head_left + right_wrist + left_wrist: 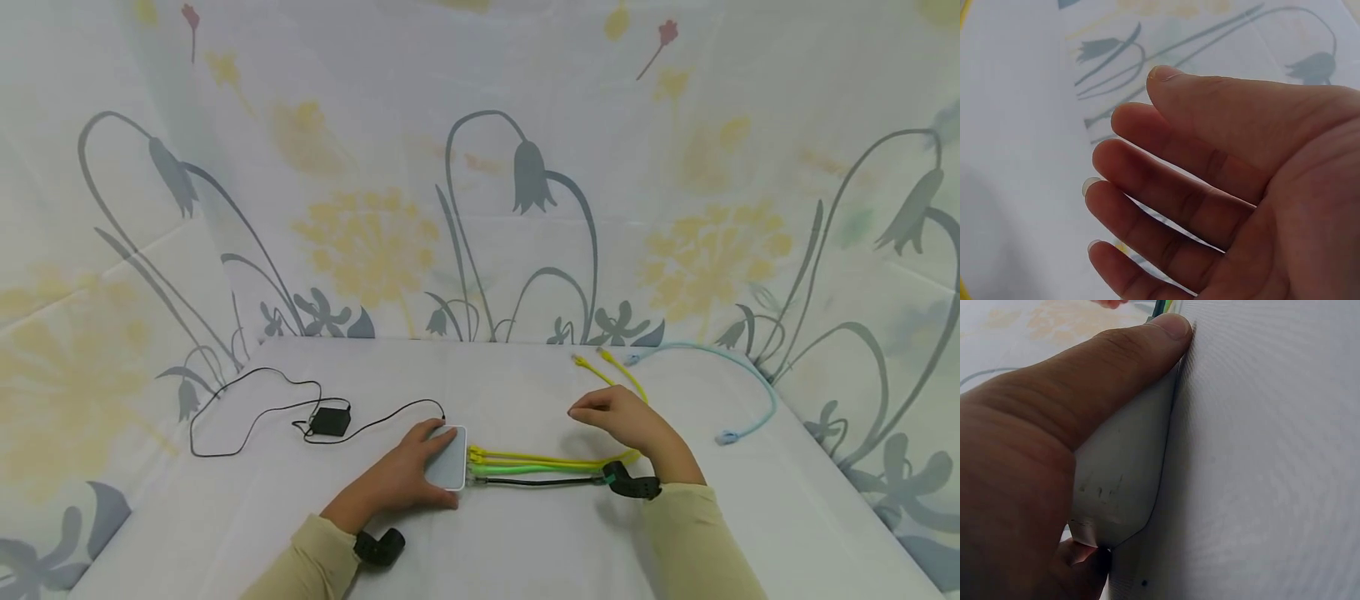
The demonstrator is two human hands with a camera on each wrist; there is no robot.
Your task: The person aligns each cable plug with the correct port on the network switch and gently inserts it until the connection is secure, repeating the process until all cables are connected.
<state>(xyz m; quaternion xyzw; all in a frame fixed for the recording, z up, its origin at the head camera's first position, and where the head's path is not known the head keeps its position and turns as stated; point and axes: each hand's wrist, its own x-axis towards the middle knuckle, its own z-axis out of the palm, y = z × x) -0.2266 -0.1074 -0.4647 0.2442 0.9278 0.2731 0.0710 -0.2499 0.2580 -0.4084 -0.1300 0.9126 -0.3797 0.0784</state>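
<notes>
A small white network switch (450, 461) lies on the table, and my left hand (401, 471) grips it across its left part, thumb along the near side and fingers at the far side. In the left wrist view the thumb lies along the casing (1125, 462). Yellow network cables (547, 459), a green cable (540, 471) and a black cable (536, 482) run from the switch's right side. My right hand (633, 421) hovers above the table right of the switch. Its fingers are loosely bent with nothing between them in the right wrist view.
A black power adapter (331, 422) lies at the left, its thin cord (397, 410) leading to the switch's far edge. Yellow cable ends (588, 367) lie at the back. A light blue cable (761, 379) curves at the right. Patterned cloth walls (390, 167) surround the table.
</notes>
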